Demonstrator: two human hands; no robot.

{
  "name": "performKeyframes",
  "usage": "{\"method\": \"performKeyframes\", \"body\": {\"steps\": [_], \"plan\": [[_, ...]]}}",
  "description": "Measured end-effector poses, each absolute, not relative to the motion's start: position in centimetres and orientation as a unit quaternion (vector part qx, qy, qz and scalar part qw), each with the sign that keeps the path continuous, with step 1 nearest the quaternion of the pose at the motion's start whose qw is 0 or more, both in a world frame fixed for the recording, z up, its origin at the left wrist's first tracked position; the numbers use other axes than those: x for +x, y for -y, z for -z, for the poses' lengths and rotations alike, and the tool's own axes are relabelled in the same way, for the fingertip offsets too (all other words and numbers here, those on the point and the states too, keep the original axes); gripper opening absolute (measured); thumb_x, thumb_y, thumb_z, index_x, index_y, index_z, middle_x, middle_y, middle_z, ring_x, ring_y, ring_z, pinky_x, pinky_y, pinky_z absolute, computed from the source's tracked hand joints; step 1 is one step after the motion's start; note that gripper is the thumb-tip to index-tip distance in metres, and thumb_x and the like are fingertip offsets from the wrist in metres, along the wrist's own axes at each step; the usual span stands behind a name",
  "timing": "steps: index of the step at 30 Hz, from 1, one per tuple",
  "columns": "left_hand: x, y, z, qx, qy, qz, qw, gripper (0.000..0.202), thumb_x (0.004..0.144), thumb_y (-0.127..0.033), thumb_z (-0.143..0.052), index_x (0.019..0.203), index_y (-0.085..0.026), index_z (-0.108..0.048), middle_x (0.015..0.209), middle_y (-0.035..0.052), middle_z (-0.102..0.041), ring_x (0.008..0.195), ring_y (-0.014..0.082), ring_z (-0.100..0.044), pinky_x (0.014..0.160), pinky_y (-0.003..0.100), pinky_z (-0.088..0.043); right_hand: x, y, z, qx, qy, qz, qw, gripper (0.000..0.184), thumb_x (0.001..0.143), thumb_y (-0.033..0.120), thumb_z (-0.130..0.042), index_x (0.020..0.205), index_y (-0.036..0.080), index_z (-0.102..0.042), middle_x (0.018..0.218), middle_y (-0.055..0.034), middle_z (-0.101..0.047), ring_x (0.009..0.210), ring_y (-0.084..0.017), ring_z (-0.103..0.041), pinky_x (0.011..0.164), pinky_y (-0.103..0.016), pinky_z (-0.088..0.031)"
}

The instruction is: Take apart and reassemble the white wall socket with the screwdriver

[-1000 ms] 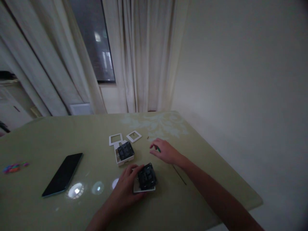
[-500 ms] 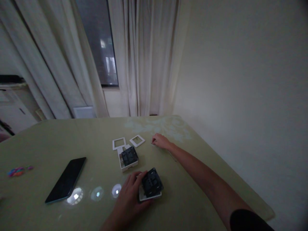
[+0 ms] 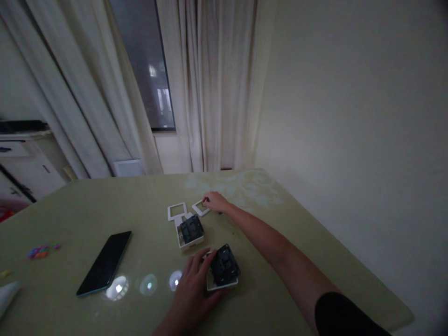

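Note:
My left hand [image 3: 196, 284] is wrapped round the left side of a white wall box [image 3: 224, 283], near the table's front. A black switch or socket module [image 3: 224, 265] sits tilted on top of that box. Farther back, a second white box [image 3: 192, 242] carries a similar black module [image 3: 192, 228]. My right hand [image 3: 214, 201] reaches over the right edge of a white square frame [image 3: 199, 210], its fingers pinched together at the frame's opening. Whatever is in those fingertips is too small to make out. A second white frame [image 3: 177, 211] lies just left of it.
A dark phone or tablet [image 3: 105, 263] lies on the table [image 3: 140, 205] at left. Small colourful pieces [image 3: 42, 252] are beyond it, and a pale object [image 3: 7, 295] is at the left edge. Curtains [image 3: 217, 84] hang behind; a wall [image 3: 350, 116] runs along the right.
My right hand has moved left, from the bare table beside the frame to over the frame. My left hand stays on the near box. The view has shifted slightly.

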State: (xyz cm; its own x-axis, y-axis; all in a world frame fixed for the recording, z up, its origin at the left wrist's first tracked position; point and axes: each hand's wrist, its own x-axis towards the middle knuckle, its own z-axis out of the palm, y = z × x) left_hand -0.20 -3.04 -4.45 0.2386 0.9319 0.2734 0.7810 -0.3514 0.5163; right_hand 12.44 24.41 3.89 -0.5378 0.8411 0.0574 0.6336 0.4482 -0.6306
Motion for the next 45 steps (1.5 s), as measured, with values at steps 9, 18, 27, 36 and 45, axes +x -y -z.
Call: {"method": "performKeyframes", "body": {"steps": [9, 18, 27, 36, 45], "plan": [[4.7, -1.5, -1.0, 0.812, -0.581, -0.057, -0.008, 0.074, 0.094, -0.047, -0.077, 0.16, -0.021, -0.056, 0.161, 0.0162, -0.061, 0.145, 0.0402, -0.055, 0.119, 0.056, -0.044, 29.2, -19.2, -2.8, -0.53, 0.605, -0.443, 0.396, 0.039, 0.106, 0.038, -0.071, 0.139, 0.018, -0.065, 0.139, -0.0119, -0.068, 0.117, -0.028, -0.072, 0.098, -0.049, -0.063], [8.1, -11.0, -4.2, 0.796, -0.602, -0.047, -0.043, 0.045, 0.099, -0.041, -0.077, 0.134, -0.016, -0.07, 0.142, 0.017, -0.069, 0.135, 0.0378, -0.061, 0.114, 0.06, -0.046, 33.2, -13.8, 2.9, -0.566, 0.417, -0.522, 0.482, 0.039, 0.106, 0.038, -0.071, 0.139, 0.018, -0.065, 0.139, -0.0118, -0.068, 0.117, -0.027, -0.071, 0.098, -0.049, -0.063], [6.2, -12.9, -5.7, 0.763, -0.639, -0.077, -0.065, 0.036, 0.104, -0.038, -0.074, 0.135, -0.019, -0.069, 0.14, 0.0115, -0.07, 0.124, 0.0319, -0.07, 0.105, 0.057, -0.058, 31.2, -12.8, 3.7, -0.563, 0.41, -0.522, 0.492, 0.035, 0.107, 0.039, -0.069, 0.137, 0.02, -0.067, 0.139, -0.0116, -0.068, 0.117, -0.027, -0.071, 0.098, -0.048, -0.063], [6.5, -4.1, -2.4, 0.829, -0.522, -0.189, 0.064, 0.036, 0.114, -0.038, -0.044, 0.137, -0.025, -0.069, 0.132, 0.0112, -0.08, 0.126, 0.0336, -0.071, 0.106, 0.057, -0.049, 30.2, -12.1, 3.4, -0.593, 0.414, -0.497, 0.479, 0.034, 0.107, 0.039, -0.069, 0.136, 0.02, -0.067, 0.139, -0.0116, -0.068, 0.116, -0.026, -0.071, 0.098, -0.047, -0.063], [2.9, -2.1, 2.4, 0.769, -0.492, -0.34, 0.225, 0.041, 0.111, -0.053, -0.047, 0.118, -0.026, -0.077, 0.094, 0.0053, -0.081, 0.086, 0.0246, -0.076, 0.08, 0.038, -0.058, 29.2, -10.7, 3.0, -0.584, 0.433, -0.498, 0.472, 0.035, 0.107, 0.039, -0.07, 0.135, 0.018, -0.067, 0.135, -0.0111, -0.069, 0.112, -0.026, -0.072, 0.095, -0.046, -0.064]]}}
